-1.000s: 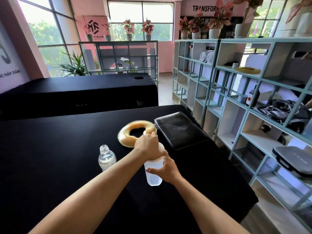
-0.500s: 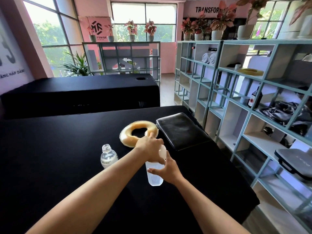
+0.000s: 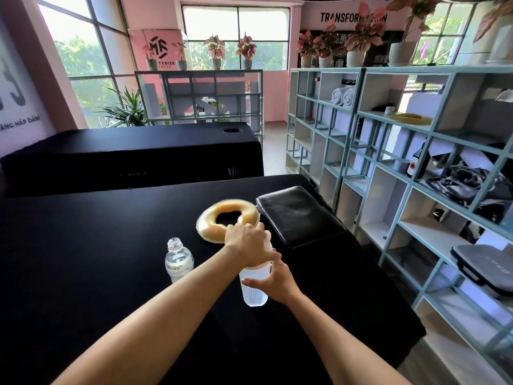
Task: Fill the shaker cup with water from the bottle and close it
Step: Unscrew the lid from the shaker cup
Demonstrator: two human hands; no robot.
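Risk first: lid (image 3: pixel 263 247) may seat crooked. Left hand (image 3: pixel 248 244) covers it entirely from above, so from this view I cannot tell whether the lid sits level on the rim or is cross-threaded. A skewed lid would likely leak once the cup is shaken or tipped.

Second risk: tipping. Shaker cup (image 3: pixel 254 287) is tall and narrow, stands upright on the black counter (image 3: pixel 83 259), and looks well filled with water. Downward or twisting force from the top hand, if off-axis, could rock it; the lower hand is the only brace. Squeezing the translucent wall too hard before the lid is tight could push water out at the rim.

Third: open bottle (image 3: pixel 179 259) stands uncapped to the left of the cup, near the left forearm. A sweep of that arm could knock it over; some water is left in it.

Positions. Cup sits at lower centre of the frame, just in front of the tan ring cushion (image 3: pixel 227 219), black pad (image 3: pixel 298 215) to its upper right.

- Left-hand fingers: curled down over the lid, gripping it from above, thumb toward the right.
- Right hand (image 3: pixel 274 282): fingers (image 3: pixel 251 282) wrap the cup's mid-body from the right side, tips showing across its front, thumb up near the lid's edge.

Judged stage: filling done, closing under way.
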